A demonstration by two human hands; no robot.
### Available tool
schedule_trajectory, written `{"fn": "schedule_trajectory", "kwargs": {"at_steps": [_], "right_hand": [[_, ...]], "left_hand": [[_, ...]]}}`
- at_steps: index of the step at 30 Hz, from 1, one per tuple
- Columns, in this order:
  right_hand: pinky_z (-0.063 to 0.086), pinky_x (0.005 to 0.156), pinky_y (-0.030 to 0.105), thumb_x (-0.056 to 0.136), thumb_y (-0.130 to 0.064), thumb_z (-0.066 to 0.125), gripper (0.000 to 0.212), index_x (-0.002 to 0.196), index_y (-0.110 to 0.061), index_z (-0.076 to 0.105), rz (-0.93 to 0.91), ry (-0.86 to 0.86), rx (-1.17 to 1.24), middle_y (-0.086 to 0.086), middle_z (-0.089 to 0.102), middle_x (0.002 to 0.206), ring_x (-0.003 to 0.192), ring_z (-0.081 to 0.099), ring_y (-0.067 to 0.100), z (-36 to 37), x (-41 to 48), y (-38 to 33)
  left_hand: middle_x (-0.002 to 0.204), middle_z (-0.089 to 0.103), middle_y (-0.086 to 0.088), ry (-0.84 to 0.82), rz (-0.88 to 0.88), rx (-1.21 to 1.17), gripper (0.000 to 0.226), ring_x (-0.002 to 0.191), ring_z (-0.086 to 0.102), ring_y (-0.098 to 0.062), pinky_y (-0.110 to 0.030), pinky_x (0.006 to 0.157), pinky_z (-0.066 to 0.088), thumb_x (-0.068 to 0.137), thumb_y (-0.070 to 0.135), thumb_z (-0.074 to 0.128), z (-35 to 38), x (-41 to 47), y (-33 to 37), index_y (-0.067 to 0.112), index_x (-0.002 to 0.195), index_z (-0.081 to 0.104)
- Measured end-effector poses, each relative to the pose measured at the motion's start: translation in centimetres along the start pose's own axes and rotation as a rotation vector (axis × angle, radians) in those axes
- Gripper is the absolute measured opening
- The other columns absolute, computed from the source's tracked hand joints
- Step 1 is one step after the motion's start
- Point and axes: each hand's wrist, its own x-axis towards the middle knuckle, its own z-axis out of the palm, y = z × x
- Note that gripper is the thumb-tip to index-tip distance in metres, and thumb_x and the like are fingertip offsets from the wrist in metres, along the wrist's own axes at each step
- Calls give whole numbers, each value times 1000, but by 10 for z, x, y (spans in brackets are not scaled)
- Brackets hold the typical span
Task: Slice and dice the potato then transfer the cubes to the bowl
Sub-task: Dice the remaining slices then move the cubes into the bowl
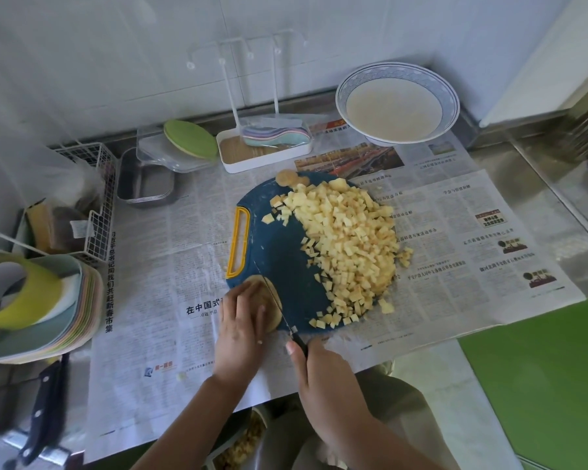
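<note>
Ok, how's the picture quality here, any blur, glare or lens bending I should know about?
Head view: the wide lens bows the wall and steel counter edges; the middle is sharp, potato cubes on the cutting board distinct; the plate stack at the left edge goes soft; light is even, with faint shadows under the left hand and right hand; mild sheen on that counter.

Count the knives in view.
2. The cutting knife is held by the right hand against the potato; the spare knife lies at lower left. Others may be hidden.

left hand (240, 320) palm down on potato (269, 301), right hand (323, 378) gripping knife (299, 341), thumb extended
</note>
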Motion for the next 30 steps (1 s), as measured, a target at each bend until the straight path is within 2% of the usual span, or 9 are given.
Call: {"fn": "schedule_trajectory", "kwargs": {"at_steps": [2, 6, 9, 11, 15, 19, 22, 25, 30], "right_hand": [[34, 50, 20, 96, -55, 9, 45, 98, -24, 42, -2, -9, 10, -12, 43, 73, 59, 40, 6, -1, -1, -3], [30, 48, 18, 85, -63, -5, 73, 113, -20, 46, 18, -36, -49, -9, 51, 87, 72, 46, 7, 3, 1, -6], [33, 56, 16, 70, -64, -14, 92, 126, -18, 42, 74, -102, -85, -5, 64, 103, 92, 63, 10, 11, 2, -6], [33, 57, 16, 71, -64, -16, 96, 135, -14, 36, 115, -149, -84, -1, 66, 109, 99, 64, 12, 15, 4, -9], [46, 75, 20, 99, -55, 12, 63, 140, -10, 31, 133, -159, -88, 2, 67, 111, 102, 65, 13, 23, 5, -12], [50, 92, 30, 81, -68, -9, 87, 131, -15, 39, 152, -164, -107, -2, 67, 108, 102, 64, 12, 27, 11, -11], [47, 86, 21, 92, -58, -1, 73, 131, -14, 42, 150, -122, -115, 0, 65, 115, 105, 63, 12, 26, 17, -12], [45, 79, 20, 100, -51, 15, 53, 122, -16, 48, 130, -33, -60, -1, 65, 108, 95, 61, 10, 24, 18, -5], [42, 72, 21, 99, -51, 16, 54, 106, -17, 57, 115, 77, 46, -3, 59, 91, 84, 56, 11, 26, 19, 1]], "left_hand": [[122, 48, -10, 25, -9, 12, 53, 111, 47, -21, -17, 97, 31, 102, 45, 27, 1, 0, 2, 2, 124, 49], [120, 48, -13, 24, -2, 48, 48, 108, 46, -23, -14, 96, 27, 102, 39, 31, 4, -1, 0, -2, 116, 52], [120, 43, -7, 19, 16, 74, 30, 106, 45, -23, -14, 94, 28, 92, 18, 56, 7, -2, -4, 5, 117, 48], [119, 40, -4, 8, 8, 78, 31, 104, 44, -22, -17, 89, 31, 90, 21, 52, 7, -2, -5, 11, 118, 42], [119, 40, -5, 10, 9, 85, 32, 103, 44, -22, -20, 88, 34, 90, 25, 46, 6, -2, -4, 12, 119, 41], [118, 41, -6, 26, 8, 91, 36, 103, 44, -21, -18, 89, 33, 91, 29, 43, 5, 0, 2, 5, 117, 47], [118, 42, -4, 26, -9, 98, 32, 104, 45, -20, -16, 93, 25, 93, 26, 41, 5, 1, 2, 3, 113, 51], [118, 47, -8, 12, -29, 89, 34, 105, 45, -19, -17, 90, 29, 94, 27, 41, 3, 1, 1, 3, 114, 52], [119, 53, -13, 1, -77, 9, 42, 108, 46, -16, -27, 85, 41, 95, 31, 38, 0, 0, 6, -1, 115, 56]]}}
